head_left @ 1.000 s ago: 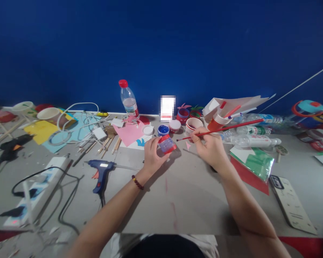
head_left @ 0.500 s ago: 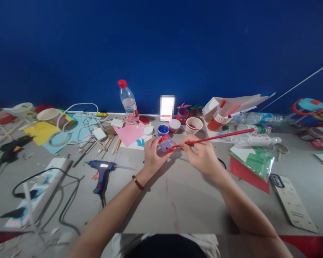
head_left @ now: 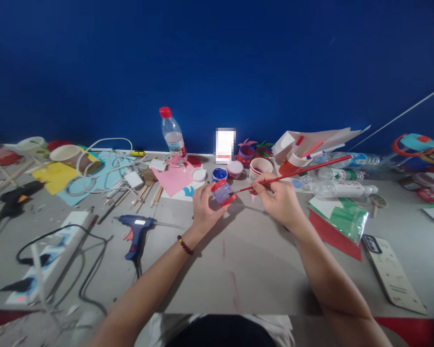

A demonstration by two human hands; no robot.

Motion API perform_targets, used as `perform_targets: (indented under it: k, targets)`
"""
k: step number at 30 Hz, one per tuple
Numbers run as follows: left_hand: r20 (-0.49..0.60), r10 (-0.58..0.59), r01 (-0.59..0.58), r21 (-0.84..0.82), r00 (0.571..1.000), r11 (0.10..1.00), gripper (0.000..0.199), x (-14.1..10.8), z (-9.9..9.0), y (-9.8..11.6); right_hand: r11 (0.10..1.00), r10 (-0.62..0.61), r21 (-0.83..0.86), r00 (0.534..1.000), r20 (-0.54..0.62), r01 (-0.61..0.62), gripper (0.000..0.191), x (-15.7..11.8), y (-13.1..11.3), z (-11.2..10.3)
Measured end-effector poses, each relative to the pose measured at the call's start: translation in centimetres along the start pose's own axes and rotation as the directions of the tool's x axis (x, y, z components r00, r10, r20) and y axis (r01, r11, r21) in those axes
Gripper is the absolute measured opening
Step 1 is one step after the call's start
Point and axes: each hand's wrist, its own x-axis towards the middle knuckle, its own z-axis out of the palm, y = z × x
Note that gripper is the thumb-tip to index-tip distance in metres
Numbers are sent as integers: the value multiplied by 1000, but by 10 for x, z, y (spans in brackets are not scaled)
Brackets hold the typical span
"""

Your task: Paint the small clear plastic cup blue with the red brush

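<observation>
My left hand [head_left: 207, 208] grips a small purple piece with red ends [head_left: 222, 193], which looks like a painted plastic cup, between thumb and fingers above the table. In my right hand [head_left: 275, 195] is a long red paintbrush [head_left: 304, 170], pinched near its lower end. Its dark tip rests at the purple side of the piece, and its handle slants up to the right. Just behind my left hand stands an uncapped jar of blue paint [head_left: 219, 175], beside a jar with a pale lid [head_left: 235, 168]. A paper cup [head_left: 260, 168] stands behind my right hand.
To the left lie a blue glue gun [head_left: 135, 233] and a power strip [head_left: 50, 260] with cables. A water bottle [head_left: 172, 135] stands by the blue wall. On the right are plastic bottles [head_left: 342, 188], a green packet [head_left: 343, 217] and a phone [head_left: 394, 274].
My right hand has shifted slightly right and up, and the brush handle now slants more steeply. My left hand with the purple piece has barely moved.
</observation>
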Motion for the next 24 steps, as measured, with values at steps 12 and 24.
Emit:
perform_targets:
  k: [12, 24]
  targets:
    - [-10, 13, -13, 11, 1000, 1000, 67, 1, 0, 1, 999, -35, -24, 999, 9, 35, 18, -1, 7, 2]
    - [7, -22, 22, 11, 1000, 1000, 68, 2, 1, 0, 997, -72, 40, 997, 42, 70, 19, -5, -13, 6]
